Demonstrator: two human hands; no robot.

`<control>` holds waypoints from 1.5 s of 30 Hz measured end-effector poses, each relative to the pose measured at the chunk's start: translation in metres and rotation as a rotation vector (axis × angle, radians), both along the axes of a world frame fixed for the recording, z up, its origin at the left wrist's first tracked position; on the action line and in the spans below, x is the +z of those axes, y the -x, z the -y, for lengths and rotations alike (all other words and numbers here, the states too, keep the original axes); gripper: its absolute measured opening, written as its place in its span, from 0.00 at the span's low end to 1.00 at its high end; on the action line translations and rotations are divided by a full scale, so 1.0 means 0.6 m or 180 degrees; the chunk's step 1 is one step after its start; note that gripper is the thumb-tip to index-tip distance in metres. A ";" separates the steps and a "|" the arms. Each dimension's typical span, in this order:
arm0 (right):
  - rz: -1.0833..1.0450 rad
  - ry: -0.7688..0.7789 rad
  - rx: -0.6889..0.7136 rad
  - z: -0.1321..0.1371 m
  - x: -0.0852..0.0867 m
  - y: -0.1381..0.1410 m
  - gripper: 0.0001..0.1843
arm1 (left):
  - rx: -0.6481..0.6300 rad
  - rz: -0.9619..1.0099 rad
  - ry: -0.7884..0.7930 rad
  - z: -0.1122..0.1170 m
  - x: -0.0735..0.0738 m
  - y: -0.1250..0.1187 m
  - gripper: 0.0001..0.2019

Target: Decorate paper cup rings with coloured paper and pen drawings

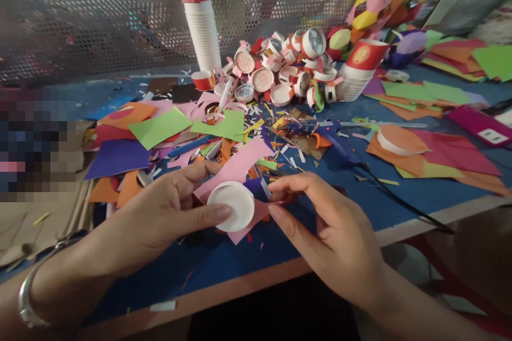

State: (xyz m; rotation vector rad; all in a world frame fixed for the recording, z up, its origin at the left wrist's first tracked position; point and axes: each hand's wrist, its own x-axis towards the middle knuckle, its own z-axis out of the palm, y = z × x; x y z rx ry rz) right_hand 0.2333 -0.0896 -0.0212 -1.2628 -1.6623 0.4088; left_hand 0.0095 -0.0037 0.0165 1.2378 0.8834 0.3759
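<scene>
Your left hand (160, 213) is closed on the white cup base (232, 205): the thumb lies along its lower rim and the fingers curl behind the pink paper (236, 167) under it. The base sits flat side up on that paper, just above the near edge of the desk (420, 197), between your two hands.

Your right hand (332, 234) pinches the right edge of the pink paper between thumb and forefinger, just beside the base but not touching it. The other fingers are loosely curled.

There's a silver bracelet (28, 293) on your left wrist.

Around the hands:
- Paper scraps cover the desk. A green sheet (160, 126) and a purple sheet (118, 158) lie behind the left hand.
- A blue tool (338, 146) lies behind the right hand. Its black cable (400, 202) runs off to the right along the desk.
- A pile of cut cup bases (280, 74) lies at the back centre, with a tall stack of white cups (203, 31) to its left and a tilted red cup stack (358, 69) to its right.
- A perforated panel (80, 10) stands behind the desk.
</scene>
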 end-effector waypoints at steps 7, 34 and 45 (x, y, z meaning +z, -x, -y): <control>-0.0031 0.0005 0.0068 -0.002 0.003 -0.001 0.07 | 0.0191 0.0049 -0.0204 0.002 0.009 -0.010 0.28; 0.0008 -0.0078 0.0095 -0.004 0.002 0.000 0.07 | 0.0297 -0.0255 -0.0691 -0.005 -0.001 -0.008 0.16; -0.0015 -0.0100 0.0088 -0.004 0.003 0.001 0.06 | 0.0186 -0.0144 -0.0473 -0.001 0.000 -0.009 0.21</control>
